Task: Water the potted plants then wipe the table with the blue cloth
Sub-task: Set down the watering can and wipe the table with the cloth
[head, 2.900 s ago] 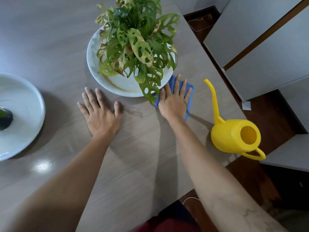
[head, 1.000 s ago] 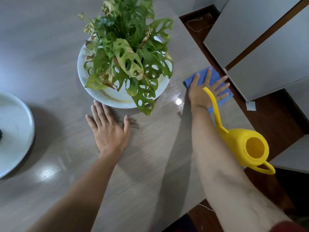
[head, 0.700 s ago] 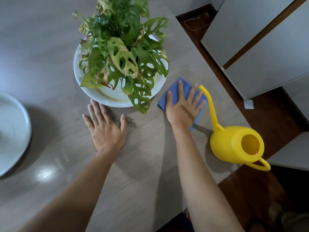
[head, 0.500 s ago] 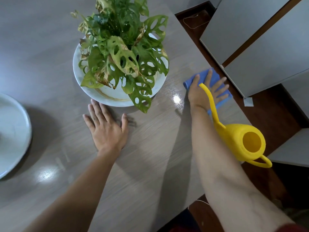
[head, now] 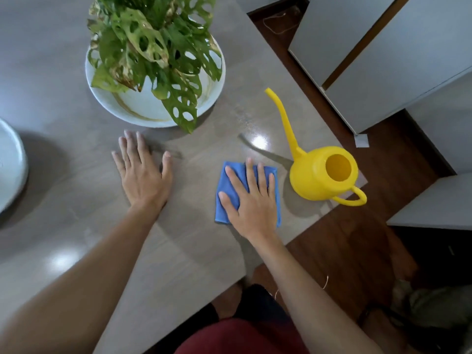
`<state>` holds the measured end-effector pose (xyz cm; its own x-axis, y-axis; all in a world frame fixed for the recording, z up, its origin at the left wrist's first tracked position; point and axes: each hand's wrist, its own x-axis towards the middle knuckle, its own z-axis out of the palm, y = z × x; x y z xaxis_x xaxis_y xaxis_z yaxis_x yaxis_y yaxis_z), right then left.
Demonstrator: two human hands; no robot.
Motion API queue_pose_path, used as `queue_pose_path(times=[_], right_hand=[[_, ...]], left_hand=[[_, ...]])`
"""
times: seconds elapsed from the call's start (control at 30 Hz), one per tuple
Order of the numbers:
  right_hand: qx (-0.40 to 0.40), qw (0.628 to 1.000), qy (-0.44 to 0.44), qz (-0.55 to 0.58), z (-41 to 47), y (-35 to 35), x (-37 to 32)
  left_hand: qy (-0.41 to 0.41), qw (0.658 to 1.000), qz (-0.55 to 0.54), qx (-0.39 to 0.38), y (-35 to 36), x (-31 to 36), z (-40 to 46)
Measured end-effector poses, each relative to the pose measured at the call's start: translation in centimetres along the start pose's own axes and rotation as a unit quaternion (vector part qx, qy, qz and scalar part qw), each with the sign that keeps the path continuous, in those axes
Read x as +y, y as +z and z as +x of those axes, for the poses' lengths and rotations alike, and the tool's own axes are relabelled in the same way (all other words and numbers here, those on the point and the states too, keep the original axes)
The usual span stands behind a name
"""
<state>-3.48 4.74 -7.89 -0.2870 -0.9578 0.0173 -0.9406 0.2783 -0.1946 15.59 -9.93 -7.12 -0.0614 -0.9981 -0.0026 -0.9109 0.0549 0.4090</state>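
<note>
We read no brand, label or writing anywhere. Left hand (head: 143, 175) flat on the table (head: 63, 103), fingers spread, below the potted plant (head: 153, 47) in its white dish (head: 143, 108). Blue cloth (head: 227, 190) lies under our right hand (head: 251, 200), fingers spread, pressing down. Yellow watering can (head: 321, 172) just beside, right.

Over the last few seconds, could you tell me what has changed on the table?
The right hand slid the folded blue cloth from beside the white plant dish back toward the table's near edge. The left hand stays flat; the yellow plastic watering can stands unmoved.
</note>
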Motion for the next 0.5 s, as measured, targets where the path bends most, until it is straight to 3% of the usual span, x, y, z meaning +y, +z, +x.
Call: queue_pose_path(times=[0.27, 0.37, 0.5], right_hand=[[-0.013, 1.0, -0.01, -0.002, 8.9, 0.3, 0.8], [0.007, 0.998, -0.069, 0.002, 4.8, 0.3, 1.8], [-0.032, 0.987, -0.156, -0.01, -2.6, -0.8, 5.7]], left_hand=[[0.007, 0.998, 0.065, -0.015, 1.4, 0.7, -10.6], [0.002, 0.997, 0.079, -0.009, 1.8, 0.9, -11.1], [-0.004, 0.997, 0.077, -0.026, 1.7, 1.0, -11.0]])
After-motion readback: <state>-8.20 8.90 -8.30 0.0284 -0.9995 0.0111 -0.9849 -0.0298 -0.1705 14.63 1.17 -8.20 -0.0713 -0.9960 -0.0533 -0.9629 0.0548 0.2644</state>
